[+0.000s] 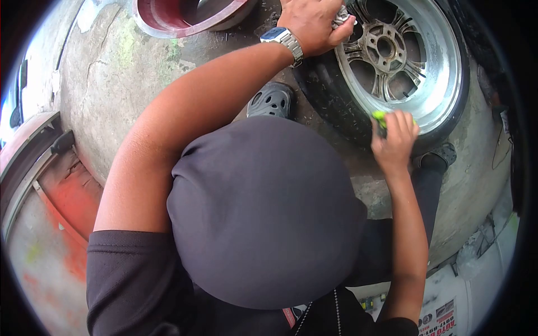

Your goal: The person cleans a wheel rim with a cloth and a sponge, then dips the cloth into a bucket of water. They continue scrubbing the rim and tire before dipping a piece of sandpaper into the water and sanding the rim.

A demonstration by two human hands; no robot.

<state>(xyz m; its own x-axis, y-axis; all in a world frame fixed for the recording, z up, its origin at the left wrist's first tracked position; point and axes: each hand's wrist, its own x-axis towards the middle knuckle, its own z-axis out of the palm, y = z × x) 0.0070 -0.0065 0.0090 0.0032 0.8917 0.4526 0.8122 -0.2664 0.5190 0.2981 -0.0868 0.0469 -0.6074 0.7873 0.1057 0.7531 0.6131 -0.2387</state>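
Note:
A car wheel with a silver alloy rim (441, 70) and a black tyre (328, 92) lies tilted on the floor in front of me. My left hand (312, 25), with a metal watch (280, 40) on the wrist, is at the wheel's upper left edge. Its fingers close on a crumpled greyish cloth (342, 18). At the rim's lower edge, my right hand (397, 139) grips a small bright yellow-green object (380, 118); its working end is hidden by the fingers. Pale, wet-looking streaks show on the inner rim near it.
A dark red rim-like ring (193, 28) lies on the concrete floor (112, 78) at top left. A dark cap (263, 213) blocks the middle of the view. Grey clogs (272, 101) stand close to the tyre. Red-and-grey panels (61, 201) are at left; a printed white surface (448, 308) is at lower right.

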